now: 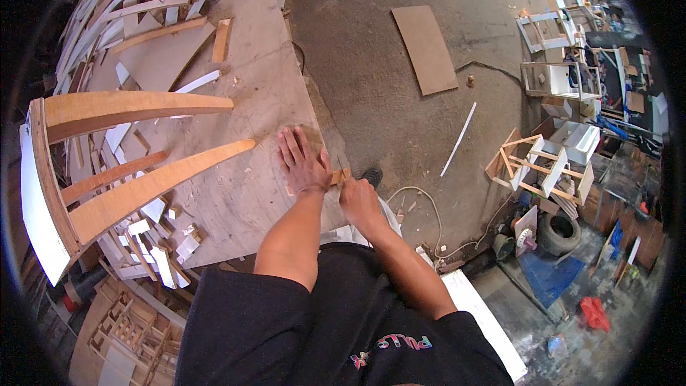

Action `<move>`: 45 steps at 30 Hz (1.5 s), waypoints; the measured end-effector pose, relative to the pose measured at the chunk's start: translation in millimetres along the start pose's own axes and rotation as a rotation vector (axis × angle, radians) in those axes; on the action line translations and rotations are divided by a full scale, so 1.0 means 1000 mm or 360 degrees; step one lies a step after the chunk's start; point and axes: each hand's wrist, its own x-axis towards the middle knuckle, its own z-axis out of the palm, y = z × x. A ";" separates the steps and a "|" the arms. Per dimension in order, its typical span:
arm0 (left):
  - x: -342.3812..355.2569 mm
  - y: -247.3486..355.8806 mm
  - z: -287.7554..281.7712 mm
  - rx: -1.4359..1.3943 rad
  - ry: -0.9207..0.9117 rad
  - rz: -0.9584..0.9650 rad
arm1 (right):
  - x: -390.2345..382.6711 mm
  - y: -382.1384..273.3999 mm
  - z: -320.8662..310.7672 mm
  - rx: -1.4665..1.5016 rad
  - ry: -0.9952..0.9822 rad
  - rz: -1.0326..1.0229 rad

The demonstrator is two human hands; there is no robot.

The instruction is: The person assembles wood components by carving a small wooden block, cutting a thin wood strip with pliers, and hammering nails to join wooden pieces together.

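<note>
My left hand [304,163] lies flat on the plywood worktable [246,43], fingers stretched forward, its heel over a short wooden strip [339,176]. The strip shows on both sides of that wrist, and its right end reaches the table's edge. Right beside that end, my right hand [361,204] is closed in a fist. What it grips, if anything, is hidden by the fingers. To the left of my hands stands a wooden stool-like frame [136,109] with a white panel and curved tan legs, tipped so the legs point toward me.
Offcuts and white strips [153,7] pile up at the table's far left, with small blocks [187,243] nearer. On the concrete floor lie a brown board [424,50], a white strip [459,139] and a pale cable [429,207]. Wooden frames [547,164] and a tyre [559,234] stand at right.
</note>
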 end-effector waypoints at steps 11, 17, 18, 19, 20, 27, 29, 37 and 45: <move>-0.001 -0.001 0.004 -0.0038 -0.0034 -0.0015 | -0.004 -0.011 -0.002 -0.0113 -0.0155 0.0147; -0.003 -0.001 0.003 -0.0047 -0.0027 0.0013 | 0.018 0.001 0.018 -0.0131 -0.0042 0.0106; -0.004 -0.003 0.003 -0.0041 -0.0017 0.0021 | 0.017 0.001 0.016 -0.0161 -0.0084 0.0098; -0.004 -0.004 0.003 -0.0056 -0.0001 0.0020 | 0.014 0.001 0.014 -0.0190 -0.0126 0.0091; -0.004 -0.004 0.002 -0.0070 0.0013 0.0020 | 0.011 0.001 0.011 -0.0218 -0.0168 0.0086; -0.002 -0.006 0.003 -0.0111 0.0169 0.0060 | 0.002 -0.002 0.013 -0.0051 0.0067 0.0106; -0.003 -0.003 0.003 -0.0133 0.0184 0.0077 | -0.003 -0.008 0.013 -0.0062 0.0106 0.0170; -0.010 -0.011 0.008 -0.0323 0.0416 0.0165 | -0.091 0.050 -0.001 -0.0216 0.0369 -0.0137; -0.063 -0.057 -0.021 -0.0543 0.0091 0.0907 | -0.109 0.060 0.001 0.1626 0.0098 0.0449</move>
